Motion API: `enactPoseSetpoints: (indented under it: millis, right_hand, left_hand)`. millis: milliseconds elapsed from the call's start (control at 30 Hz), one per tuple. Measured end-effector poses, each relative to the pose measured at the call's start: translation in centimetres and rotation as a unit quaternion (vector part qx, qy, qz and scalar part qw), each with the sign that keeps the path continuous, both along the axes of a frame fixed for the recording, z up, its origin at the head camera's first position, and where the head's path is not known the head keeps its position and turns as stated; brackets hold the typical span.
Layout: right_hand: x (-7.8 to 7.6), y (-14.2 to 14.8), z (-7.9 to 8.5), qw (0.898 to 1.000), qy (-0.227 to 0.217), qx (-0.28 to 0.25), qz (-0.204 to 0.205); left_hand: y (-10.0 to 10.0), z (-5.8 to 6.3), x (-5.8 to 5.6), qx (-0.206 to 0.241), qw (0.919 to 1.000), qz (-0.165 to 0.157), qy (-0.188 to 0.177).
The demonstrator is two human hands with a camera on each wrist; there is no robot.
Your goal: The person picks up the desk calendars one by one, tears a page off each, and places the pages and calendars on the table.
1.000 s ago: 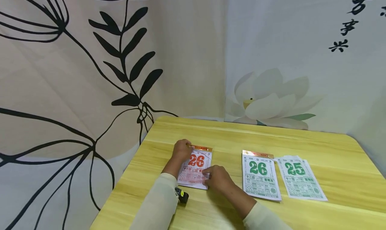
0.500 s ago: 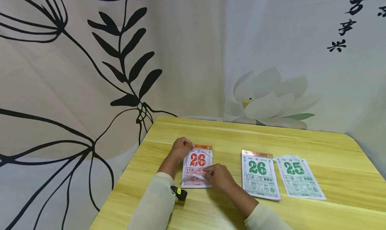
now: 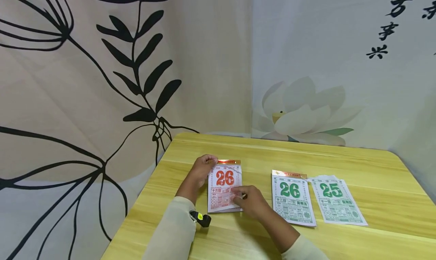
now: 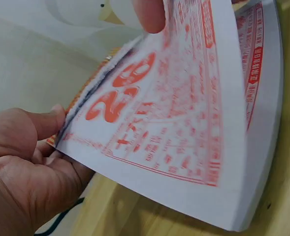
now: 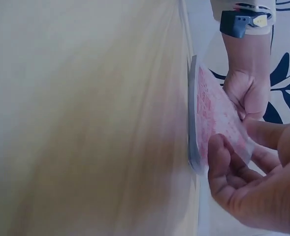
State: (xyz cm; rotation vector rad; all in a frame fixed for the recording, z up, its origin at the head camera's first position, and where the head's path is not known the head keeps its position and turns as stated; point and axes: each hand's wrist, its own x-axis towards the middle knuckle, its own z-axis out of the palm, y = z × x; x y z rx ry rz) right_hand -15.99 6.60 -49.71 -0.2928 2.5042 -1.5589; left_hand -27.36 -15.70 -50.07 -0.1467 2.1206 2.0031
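1 red calendar [image 3: 223,190], marked 26, sits between the left hand [image 3: 201,170] and the right hand [image 3: 253,202]. The left pinches its upper left corner by the foil band [image 3: 230,162]; the right pinches the top sheet [image 4: 149,123] near its right edge, where it stands off the pages [image 4: 267,113] beneath. Right of the right hand lie 1 green calendar [image 3: 293,201], also 26, then loose sheets [image 3: 338,201] showing 25.
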Motion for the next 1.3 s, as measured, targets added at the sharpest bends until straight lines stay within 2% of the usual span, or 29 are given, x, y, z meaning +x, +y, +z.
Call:
enactPoseSetpoints:
  millis: [233, 467, 767, 867, 1000, 1133, 1300]
  right_hand:
    - [0.4, 0.6, 0.3, 0.995, -0.029, -0.092, -0.015]
    - [0.7, 1.6, 0.9, 0.982, -0.074, -0.168, -0.051]
    - [1.7, 2.2, 1.4, 0.971, -0.087, -0.223, -0.029]
    - [2.0, 2.1, 1.5, 0.966, -0.085, -0.24, -0.037]
    - [2.5, 1.8, 1.7, 0.959, -0.08, -0.263, -0.068]
    - [2.9, 1.4, 1.8, 0.954, -0.068, -0.278, -0.088]
    - [2.9, 1.2, 1.9, 0.951, -0.057, -0.29, -0.086]
  left_hand:
    - [0.4, 1.4, 0.2, 0.031, 0.9995, -0.004, 0.007]
    - [1.1, 3.4, 0.6, 0.068, 0.9973, -0.003, 0.028]
    - [2.6, 5.7, 1.2, 0.118, 0.9921, 0.025, 0.035]
    - [3.3, 6.5, 1.5, 0.146, 0.9875, 0.043, 0.04]
    - [4.1, 7.3, 1.8, 0.185, 0.9792, 0.073, 0.042]
    - [4.7, 7.6, 1.9, 0.212, 0.9708, 0.106, 0.038]
    - [5.6, 7.7, 1.9, 0.244, 0.9595, 0.138, 0.028]
